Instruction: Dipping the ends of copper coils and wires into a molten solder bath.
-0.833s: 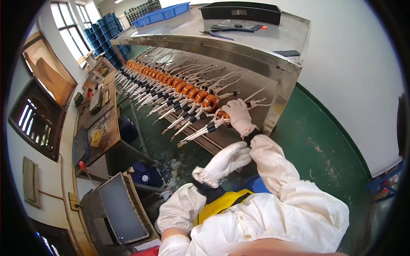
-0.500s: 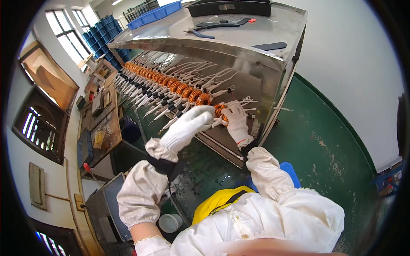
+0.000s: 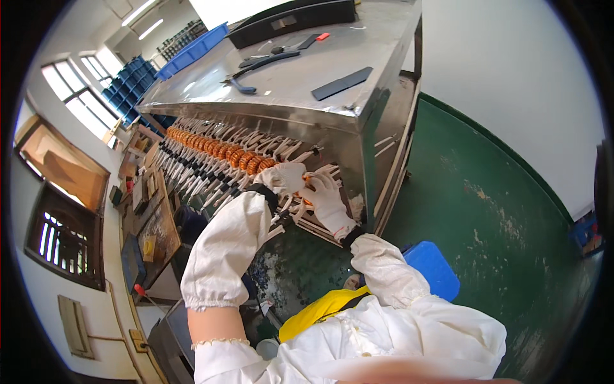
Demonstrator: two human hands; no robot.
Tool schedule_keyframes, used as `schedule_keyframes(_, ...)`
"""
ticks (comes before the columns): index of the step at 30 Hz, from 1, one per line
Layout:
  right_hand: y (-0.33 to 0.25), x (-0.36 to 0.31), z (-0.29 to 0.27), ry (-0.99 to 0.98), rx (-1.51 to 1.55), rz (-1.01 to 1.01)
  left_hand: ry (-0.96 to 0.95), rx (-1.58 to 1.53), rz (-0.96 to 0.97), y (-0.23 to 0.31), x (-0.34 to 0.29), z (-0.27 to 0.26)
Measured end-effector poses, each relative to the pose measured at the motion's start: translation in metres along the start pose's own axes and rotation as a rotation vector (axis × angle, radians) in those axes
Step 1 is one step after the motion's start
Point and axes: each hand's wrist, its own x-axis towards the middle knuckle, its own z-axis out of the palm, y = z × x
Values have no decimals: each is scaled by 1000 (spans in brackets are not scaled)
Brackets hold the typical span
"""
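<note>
A long row of copper-wound ring coils point(image 3: 220, 151) with white-sleeved leads lies on the shelf under a metal table. At its near end, my gloved left hand point(image 3: 283, 178) and gloved right hand point(image 3: 326, 201) meet around one coil point(image 3: 308, 181). Only small orange patches of that coil show between the gloves. My right fingers curl over it from the right. The left hand is closed against its left side, with its fingertips hidden. Some white leads with dark sleeves point(image 3: 280, 216) hang out below my hands.
On the metal tabletop point(image 3: 281, 96) lie blue-handled pliers point(image 3: 246, 86), a dark flat strip point(image 3: 342, 84) and a black tray point(image 3: 291, 24). A blue bin point(image 3: 198, 51) stands farther left. Beside my right arm is a blue stool point(image 3: 433, 272). A wooden workbench point(image 3: 157, 224) stands left.
My left hand has moved forward and in to the end coil, closing beside my right hand. The view has shifted, so the table and coil row appear farther left.
</note>
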Motion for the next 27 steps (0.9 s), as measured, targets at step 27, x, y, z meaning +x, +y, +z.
schedule_keyframes(27,44,-20,68,-119,591,285,-55,57,196,-64,15,12)
